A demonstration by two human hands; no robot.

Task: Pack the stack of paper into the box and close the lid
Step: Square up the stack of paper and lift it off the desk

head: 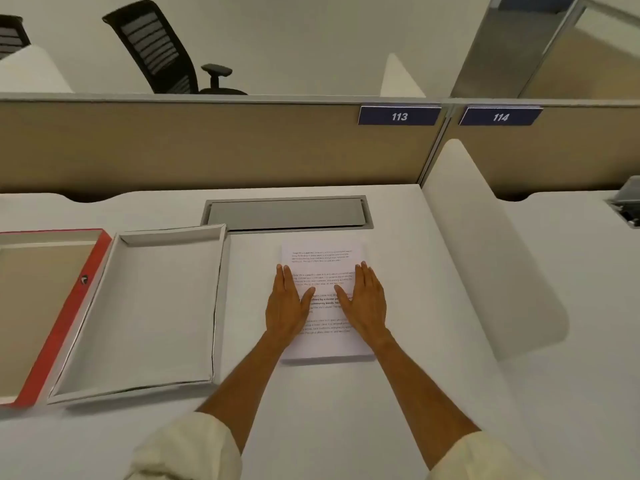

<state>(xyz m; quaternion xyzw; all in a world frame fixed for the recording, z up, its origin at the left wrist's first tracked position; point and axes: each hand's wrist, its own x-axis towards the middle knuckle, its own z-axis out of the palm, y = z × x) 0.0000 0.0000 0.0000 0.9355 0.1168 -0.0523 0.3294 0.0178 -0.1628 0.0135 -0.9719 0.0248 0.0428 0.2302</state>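
Head view: both hands — left hand [289, 303], right hand [363, 301] — rest flat and unclenched on the paper [323, 258], long axis near-to-far on the bench [433, 393] — the box [149, 306] lies just left, nearer the left hand.

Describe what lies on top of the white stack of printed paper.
Both bare hands, left hand and right hand, rest flat on the white stack of printed paper. Some printed text shows; the lines beneath the palms are covered.

A grey cable hatch [285, 213] is set into the white desk [346, 410], closed. Signs 113 [399, 116] and 114 [500, 117] are fixed on the beige partition [173, 147], beyond which a black chair [156, 46] is seen.
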